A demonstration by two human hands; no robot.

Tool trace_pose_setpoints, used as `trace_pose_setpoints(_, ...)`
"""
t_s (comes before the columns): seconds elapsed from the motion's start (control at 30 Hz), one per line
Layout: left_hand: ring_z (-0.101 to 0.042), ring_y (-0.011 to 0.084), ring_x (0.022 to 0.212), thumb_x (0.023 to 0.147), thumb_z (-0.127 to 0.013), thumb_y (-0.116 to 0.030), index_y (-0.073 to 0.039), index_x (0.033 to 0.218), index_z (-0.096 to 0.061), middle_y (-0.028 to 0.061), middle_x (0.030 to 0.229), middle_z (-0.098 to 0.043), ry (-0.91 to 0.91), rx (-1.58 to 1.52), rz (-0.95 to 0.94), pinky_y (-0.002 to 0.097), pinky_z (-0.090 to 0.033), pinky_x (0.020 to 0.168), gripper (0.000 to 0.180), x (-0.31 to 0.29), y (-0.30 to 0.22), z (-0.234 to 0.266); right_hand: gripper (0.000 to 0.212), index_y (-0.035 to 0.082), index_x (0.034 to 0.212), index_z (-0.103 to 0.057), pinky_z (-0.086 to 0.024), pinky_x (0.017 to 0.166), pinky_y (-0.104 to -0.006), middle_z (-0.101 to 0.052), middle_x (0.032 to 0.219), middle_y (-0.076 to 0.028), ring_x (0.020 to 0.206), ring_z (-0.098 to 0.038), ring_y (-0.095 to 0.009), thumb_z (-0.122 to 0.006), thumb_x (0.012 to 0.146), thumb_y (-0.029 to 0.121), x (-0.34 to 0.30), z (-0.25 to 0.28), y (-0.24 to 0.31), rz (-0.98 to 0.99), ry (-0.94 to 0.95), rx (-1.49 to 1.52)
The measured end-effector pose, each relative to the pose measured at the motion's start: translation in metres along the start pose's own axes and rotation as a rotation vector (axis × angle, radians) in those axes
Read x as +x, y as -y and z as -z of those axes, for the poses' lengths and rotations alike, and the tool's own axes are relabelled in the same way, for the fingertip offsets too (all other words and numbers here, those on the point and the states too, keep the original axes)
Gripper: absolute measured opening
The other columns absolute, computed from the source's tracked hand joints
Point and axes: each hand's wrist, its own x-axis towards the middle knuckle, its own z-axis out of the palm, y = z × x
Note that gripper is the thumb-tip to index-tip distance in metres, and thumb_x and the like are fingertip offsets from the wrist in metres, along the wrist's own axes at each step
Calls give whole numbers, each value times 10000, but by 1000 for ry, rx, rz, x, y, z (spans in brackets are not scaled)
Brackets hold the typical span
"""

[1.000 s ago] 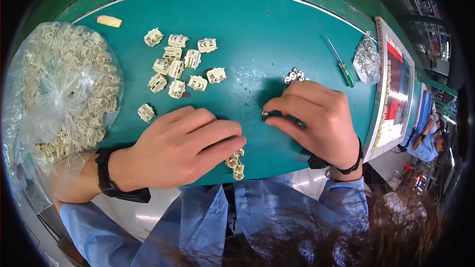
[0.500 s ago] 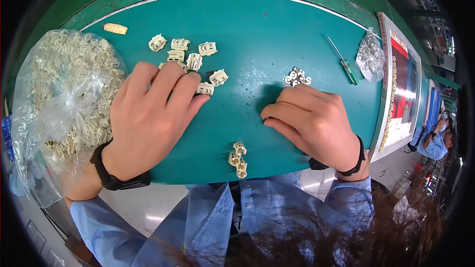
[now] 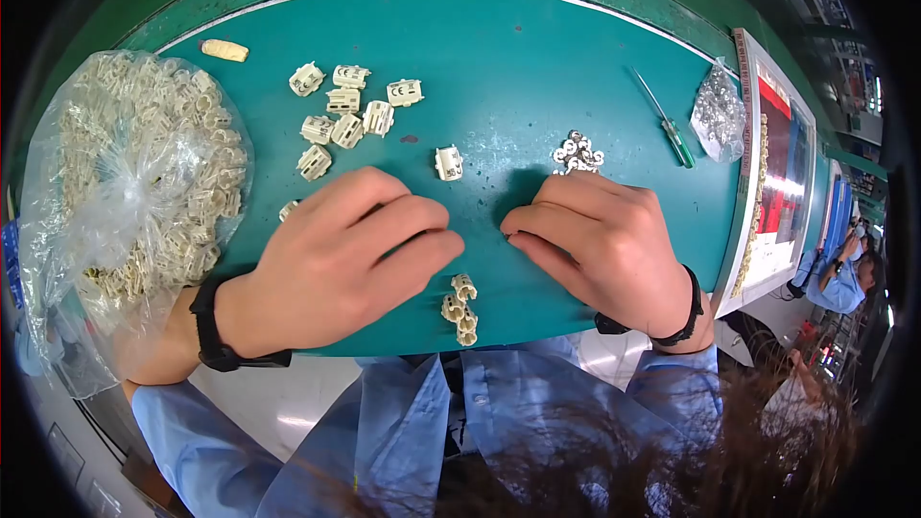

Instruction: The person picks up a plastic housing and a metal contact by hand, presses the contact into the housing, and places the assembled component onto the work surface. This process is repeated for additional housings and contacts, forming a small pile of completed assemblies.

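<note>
My left hand (image 3: pixel 350 259) hovers over the near middle of the green mat, fingers curled together. Anything inside that grip is hidden from view. My right hand (image 3: pixel 600 245) is closed in a pinch to the right of it. A tiny dark bit shows at its fingertips, too small to name. Beyond my left hand lies a loose group of cream plastic housings (image 3: pixel 346 101). One housing (image 3: pixel 448 163) stands apart, between and beyond the hands. A short cluster of cream housings (image 3: pixel 460 309) sits near the mat's front edge. Small shiny metal parts (image 3: pixel 578 151) are heaped just past my right hand.
A clear bag (image 3: pixel 144 163) full of cream housings fills the left side. At right lie a green-handled screwdriver (image 3: pixel 675 139), a small bag of metal parts (image 3: pixel 720 112) and a white-framed board (image 3: pixel 782 173). A yellowish piece (image 3: pixel 224 50) lies far left. Another person (image 3: pixel 842 273) is in the right background.
My left hand has moved right and nearer, away from the housing group, uncovering several housings. One housing now stands alone farther right. My right hand has barely shifted.
</note>
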Motion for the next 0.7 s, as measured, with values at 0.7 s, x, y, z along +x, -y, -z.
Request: trace_pose_setpoints(0.7, -646, 279, 928, 821, -964, -153, -41, 1084, -804, 54, 1042, -723, 7, -196, 95, 378, -546, 804, 328, 0, -5, -22, 274, 37, 1065, -876, -537, 592, -364, -740, 889, -45, 730, -693, -228, -973, 809, 49, 9, -16, 26, 126, -113, 81)
